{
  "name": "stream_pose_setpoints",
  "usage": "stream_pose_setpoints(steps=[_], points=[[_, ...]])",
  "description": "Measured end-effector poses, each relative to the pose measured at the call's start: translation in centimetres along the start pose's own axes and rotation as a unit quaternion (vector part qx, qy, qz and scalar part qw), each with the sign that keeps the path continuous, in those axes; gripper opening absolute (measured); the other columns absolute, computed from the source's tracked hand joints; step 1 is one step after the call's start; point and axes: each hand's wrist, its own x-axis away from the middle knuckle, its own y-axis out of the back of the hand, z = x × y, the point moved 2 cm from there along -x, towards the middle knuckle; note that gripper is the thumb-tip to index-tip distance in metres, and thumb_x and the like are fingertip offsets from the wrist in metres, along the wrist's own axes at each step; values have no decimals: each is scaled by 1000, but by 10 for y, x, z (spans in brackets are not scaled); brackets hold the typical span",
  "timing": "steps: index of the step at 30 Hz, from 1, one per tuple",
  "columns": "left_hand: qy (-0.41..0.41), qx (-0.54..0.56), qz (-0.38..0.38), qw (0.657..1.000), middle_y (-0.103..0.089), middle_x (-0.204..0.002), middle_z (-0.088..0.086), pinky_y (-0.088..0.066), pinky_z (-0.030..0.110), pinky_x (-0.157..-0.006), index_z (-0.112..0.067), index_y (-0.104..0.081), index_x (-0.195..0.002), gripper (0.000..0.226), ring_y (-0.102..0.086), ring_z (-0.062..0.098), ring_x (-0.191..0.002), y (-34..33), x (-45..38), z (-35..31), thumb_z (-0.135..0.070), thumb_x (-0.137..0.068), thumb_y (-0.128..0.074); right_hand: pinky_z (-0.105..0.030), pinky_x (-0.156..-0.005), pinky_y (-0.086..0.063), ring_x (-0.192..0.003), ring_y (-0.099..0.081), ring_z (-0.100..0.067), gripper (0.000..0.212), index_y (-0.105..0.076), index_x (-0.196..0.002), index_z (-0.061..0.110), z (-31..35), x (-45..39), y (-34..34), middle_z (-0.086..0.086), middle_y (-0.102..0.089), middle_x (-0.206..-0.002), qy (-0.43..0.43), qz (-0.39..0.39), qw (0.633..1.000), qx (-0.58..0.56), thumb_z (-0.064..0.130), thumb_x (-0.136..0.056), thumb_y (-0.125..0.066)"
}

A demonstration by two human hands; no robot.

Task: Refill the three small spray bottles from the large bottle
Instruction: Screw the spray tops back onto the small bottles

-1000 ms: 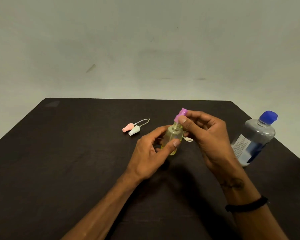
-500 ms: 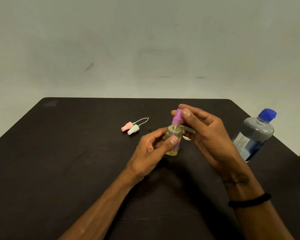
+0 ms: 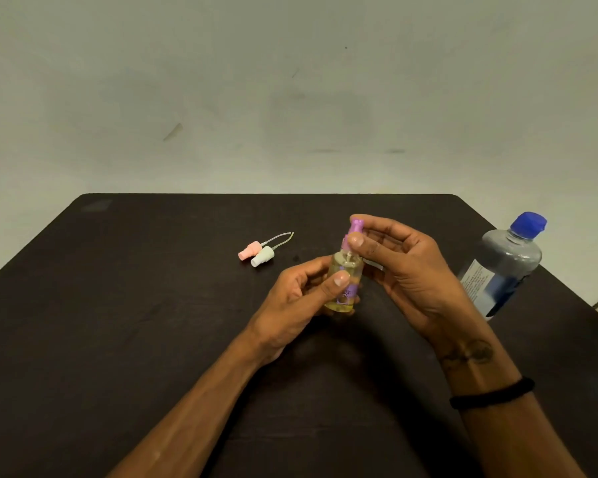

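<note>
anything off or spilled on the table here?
No spill visible. Odd bit: two loose spray heads, pink and white, lie on the table with no matching bottles in view; only one small bottle shows.

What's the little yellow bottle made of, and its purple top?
The small bottle looks like clear, glossy plastic, possibly glass: yellowish liquid shows through it. The purple spray top looks like matte opaque plastic, since nothing shows through.

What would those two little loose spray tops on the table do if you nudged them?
The pink spray top and white spray top lie on their sides on the table, so their round bodies would probably roll. They look small, likely very light. Their thin curved tubes would probably flex.
</note>
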Motion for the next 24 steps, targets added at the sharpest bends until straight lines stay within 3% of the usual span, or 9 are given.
stream_pose_setpoints(steps=[4,8,18,21,24], points=[[5,31,-9,999,-72,-126,22,-63,37,-91,-9,-64,-136,42,-73,29,-106,-1,1,-2,-26,-98,-60,-38,-93,-63,-111,-74,-26,50,-69,-130,6,1,-2,0,-15,-77,-120,-19,14,999,-27,24,-83,-72],[14,51,-4,999,-69,-125,27,-63,36,-89,-9,-65,-133,39,-73,26,-103,-1,1,-2,-26,-98,-59,-37,-98,-61,-118,-72,-28,40,-65,-135,1,1,-1,3,-17,-74,-126,-34,49,998,-22,12,-96,-60],[25,49,8,998,-69,-127,25,-63,38,-91,-10,-65,-134,40,-72,28,-105,0,1,-2,-27,-98,-61,-35,-84,-65,-100,-78,-23,51,-72,-122,12,-3,-2,-1,-11,-80,-108,-13,4,1000,9,18,-71,-80],[22,58,0,998,-69,-126,27,-63,37,-89,-9,-66,-134,40,-72,27,-104,0,0,-2,-27,-98,-60,-40,-97,-62,-113,-75,-25,52,-67,-132,10,-2,-3,0,-13,-77,-120,-30,28,999,-8,22,-82,-73],[25,62,-2,998,-72,-123,23,-64,35,-88,-9,-65,-134,40,-72,27,-103,0,0,-2,-27,-99,-59,-42,-101,-59,-118,-72,-27,39,-64,-136,6,-2,-3,3,-13,-76,-125,-45,48,998,0,12,-97,-61]])
